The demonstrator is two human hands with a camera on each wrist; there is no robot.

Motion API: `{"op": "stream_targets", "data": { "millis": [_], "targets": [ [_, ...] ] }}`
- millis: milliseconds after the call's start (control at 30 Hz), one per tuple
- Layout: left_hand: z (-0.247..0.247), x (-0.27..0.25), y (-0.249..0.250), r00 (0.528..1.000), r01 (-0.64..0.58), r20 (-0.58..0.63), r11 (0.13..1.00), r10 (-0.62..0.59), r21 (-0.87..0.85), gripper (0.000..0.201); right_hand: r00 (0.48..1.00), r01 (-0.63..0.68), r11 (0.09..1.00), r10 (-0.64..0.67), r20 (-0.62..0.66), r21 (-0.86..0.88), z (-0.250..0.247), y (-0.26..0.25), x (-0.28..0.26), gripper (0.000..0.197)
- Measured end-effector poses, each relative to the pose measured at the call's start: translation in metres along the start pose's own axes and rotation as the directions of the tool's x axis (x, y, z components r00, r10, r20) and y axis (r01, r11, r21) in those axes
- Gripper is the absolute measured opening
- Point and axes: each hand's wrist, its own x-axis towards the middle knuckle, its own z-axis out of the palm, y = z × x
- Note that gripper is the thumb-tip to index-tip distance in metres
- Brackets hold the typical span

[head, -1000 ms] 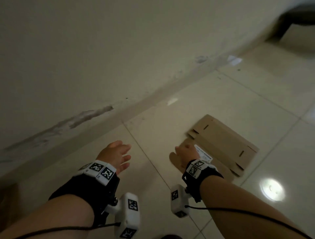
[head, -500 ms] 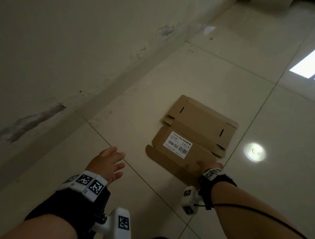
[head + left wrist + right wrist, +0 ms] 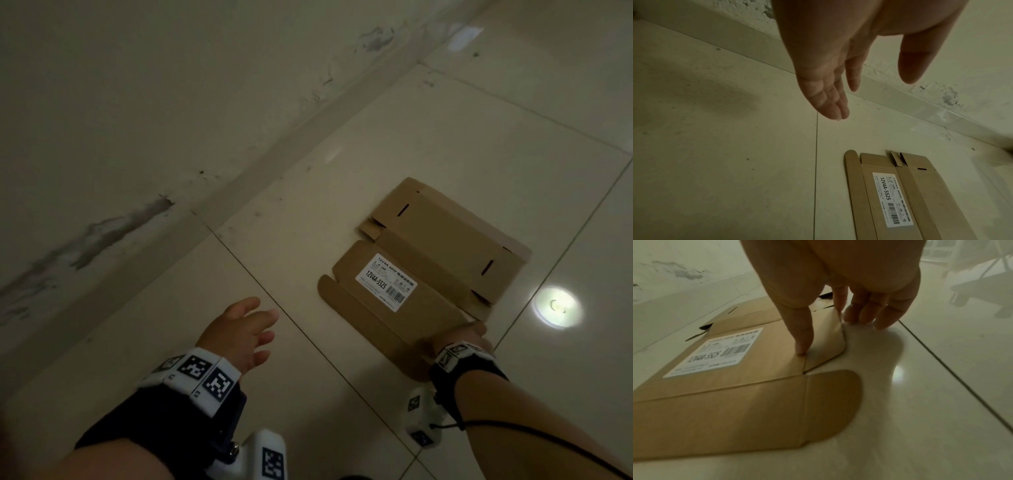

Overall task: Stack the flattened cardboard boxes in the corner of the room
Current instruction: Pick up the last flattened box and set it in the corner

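A flattened brown cardboard box (image 3: 428, 260) with a white barcode label lies flat on the tiled floor, a short way from the wall. My right hand (image 3: 469, 334) is at its near right corner. In the right wrist view the thumb (image 3: 801, 344) presses on top of the box (image 3: 735, 386) at a side flap. The other fingertips (image 3: 840, 308) sit at that flap's edge against the floor, pinching it. My left hand (image 3: 246, 329) hovers above bare floor left of the box, fingers straight and holding nothing (image 3: 834, 97). The box (image 3: 900, 194) also shows lower right in the left wrist view.
A scuffed wall with a tiled baseboard (image 3: 274, 161) runs diagonally along the left. A bright lamp reflection (image 3: 556, 306) shines on the glossy floor right of the box. Dim furniture legs (image 3: 972, 285) stand far off to the right.
My right hand slid from the label area to the box's near right corner and settled on the flap. The left hand stayed hovering. The head view tilted down toward the box.
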Motion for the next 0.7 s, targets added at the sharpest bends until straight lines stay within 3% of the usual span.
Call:
{"op": "stream_targets", "data": {
  "millis": [100,267,333,400,500,633,700],
  "targets": [
    [-0.009,0.001,-0.002,1.0,0.009,-0.026,1.0,-0.009,-0.008,0.049,0.999,0.038,0.995,-0.035,0.027,-0.089,0.004,0.002,0.012,0.085],
    [-0.013,0.0,-0.002,0.999,0.009,-0.035,1.0,-0.01,-0.011,0.048,0.988,0.15,0.94,-0.133,0.076,-0.307,-0.011,-0.001,-0.022,0.047],
    [-0.013,0.0,0.0,0.999,0.004,-0.034,1.0,-0.005,-0.015,0.047,0.982,0.183,0.97,-0.175,0.067,-0.16,-0.009,-0.007,-0.029,0.032],
    [-0.013,0.0,0.002,0.999,-0.003,-0.038,1.0,0.003,-0.02,0.047,0.98,0.177,0.966,-0.191,0.056,0.19,-0.006,-0.015,-0.032,0.032],
    [-0.014,-0.001,0.004,0.999,-0.008,-0.033,0.999,0.007,-0.048,0.047,0.969,0.106,0.753,-0.224,0.101,0.649,0.003,-0.033,-0.046,0.044],
    [-0.023,-0.009,0.004,0.999,-0.026,-0.039,0.996,0.023,-0.083,0.046,0.866,0.072,0.538,-0.452,0.215,0.84,0.005,-0.052,-0.077,0.055],
    [-0.034,-0.016,0.002,0.998,-0.038,-0.059,0.994,0.032,-0.101,0.047,0.809,0.06,0.49,-0.534,0.245,0.87,0.003,-0.061,-0.101,0.052]
  ]
}}
